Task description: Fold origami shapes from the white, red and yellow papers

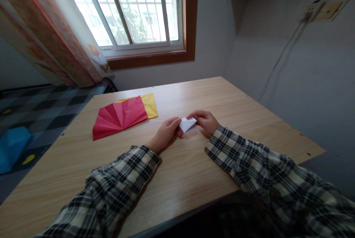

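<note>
While both forearms rest on the wooden table (227,101), I note the left hand (164,134) and right hand (205,121) pinching a small folded white paper (187,123) between their fingertips, just above the tabletop. Left of it, well apart, lie pleated red paper (119,117) and yellow paper (150,104).

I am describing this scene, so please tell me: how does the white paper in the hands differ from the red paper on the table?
The white paper is small and held by both hands; the red paper is much larger and lies untouched on the table. The white paper looks compactly folded; the red paper is spread like a creased fan. Both carry folds.
</note>
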The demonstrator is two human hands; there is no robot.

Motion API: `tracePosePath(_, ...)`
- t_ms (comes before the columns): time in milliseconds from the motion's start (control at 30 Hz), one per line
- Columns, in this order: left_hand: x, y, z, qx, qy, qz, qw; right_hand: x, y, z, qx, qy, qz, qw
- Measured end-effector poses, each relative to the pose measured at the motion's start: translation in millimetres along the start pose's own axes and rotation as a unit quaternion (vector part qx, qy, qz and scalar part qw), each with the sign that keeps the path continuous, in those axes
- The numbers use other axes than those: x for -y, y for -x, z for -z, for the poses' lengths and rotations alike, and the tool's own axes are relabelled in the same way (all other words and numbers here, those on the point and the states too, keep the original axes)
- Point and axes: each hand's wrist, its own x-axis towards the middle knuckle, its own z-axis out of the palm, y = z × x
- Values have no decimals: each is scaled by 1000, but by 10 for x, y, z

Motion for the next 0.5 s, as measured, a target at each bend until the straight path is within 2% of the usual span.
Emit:
tracePosePath(167, -22, 13, -26, -22, -40, -18, 999, 62, -4, -9, -13, -55, -64, 996)
tracePosePath(300, -42, 39, -32, -75, -153, -85, 982, 86, 11, -14, 43, -62, -135, 988)
tracePosePath(400, -58, 70, -34, -100, -245, -147, 953, 79, 27, -22, 82, -28, -121, 989)
tracePosePath(500, -68, 94, -34, -116, -293, -176, 933, 76, 34, -23, 85, -1, -96, 992)
